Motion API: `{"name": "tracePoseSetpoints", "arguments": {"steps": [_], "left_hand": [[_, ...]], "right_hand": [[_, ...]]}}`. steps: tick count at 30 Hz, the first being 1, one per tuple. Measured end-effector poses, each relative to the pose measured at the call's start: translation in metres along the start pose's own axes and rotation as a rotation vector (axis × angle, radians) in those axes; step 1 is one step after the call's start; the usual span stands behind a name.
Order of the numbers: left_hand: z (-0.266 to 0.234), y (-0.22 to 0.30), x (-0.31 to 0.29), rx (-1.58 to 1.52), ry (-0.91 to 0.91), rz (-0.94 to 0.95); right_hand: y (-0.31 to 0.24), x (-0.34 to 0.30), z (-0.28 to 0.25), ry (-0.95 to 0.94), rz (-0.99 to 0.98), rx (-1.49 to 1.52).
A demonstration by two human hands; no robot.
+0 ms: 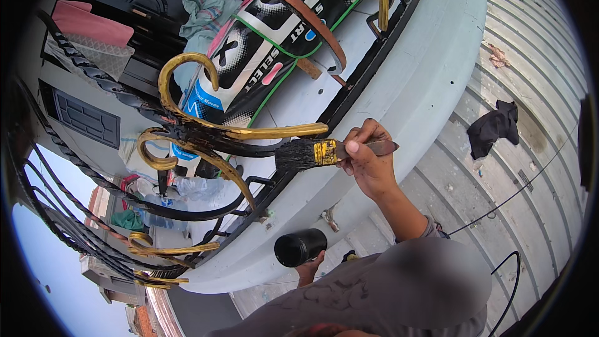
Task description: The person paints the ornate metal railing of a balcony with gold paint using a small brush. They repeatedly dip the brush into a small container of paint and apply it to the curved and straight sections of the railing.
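Judging the step as painting, we find right hand (pixel 374 167) gripping brush (pixel 312 153), left hand (pixel 309 268) gripping can (pixel 298 247) at six o'clock; nine-o'clock railing (pixel 212 128) next needs light strokes.

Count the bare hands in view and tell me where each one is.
2. The right hand grips a paintbrush beside the black-and-gold ironwork; the left hand, lower down, holds a black container that partly hides it.

Printed lettering (pixel 264 67) — white on black, smaller white on blue — runs along the black-and-white banner (pixel 240 84).
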State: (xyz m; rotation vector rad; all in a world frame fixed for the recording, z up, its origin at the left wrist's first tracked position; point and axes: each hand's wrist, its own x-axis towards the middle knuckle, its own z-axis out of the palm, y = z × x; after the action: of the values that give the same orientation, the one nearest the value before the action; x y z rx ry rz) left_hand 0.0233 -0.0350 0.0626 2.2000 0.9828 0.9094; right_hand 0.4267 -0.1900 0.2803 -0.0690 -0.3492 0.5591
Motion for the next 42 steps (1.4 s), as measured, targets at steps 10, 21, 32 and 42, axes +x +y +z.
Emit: {"name": "tracePoseSetpoints", "arguments": {"steps": [10, 21, 32, 42], "left_hand": [[0.008, 0.026, 0.006, 0.054, 0.032, 0.020], [0.005, 0.053, 0.027, -0.112, -0.075, 0.093], [0.003, 0.072, 0.038, -0.368, -0.132, 0.076], [0.003, 0.088, 0.038, -0.456, -0.056, 0.044]], "right_hand": [[-0.017, -0.019, 0.024, -0.114, -0.591, -0.614], [-0.068, -0.033, 0.147, -0.451, -1.344, -1.477], [-0.044, -0.071, 0.152, -0.234, -1.404, -1.605], [0.022, -0.066, 0.056, -0.002, -0.991, -1.353]]}}
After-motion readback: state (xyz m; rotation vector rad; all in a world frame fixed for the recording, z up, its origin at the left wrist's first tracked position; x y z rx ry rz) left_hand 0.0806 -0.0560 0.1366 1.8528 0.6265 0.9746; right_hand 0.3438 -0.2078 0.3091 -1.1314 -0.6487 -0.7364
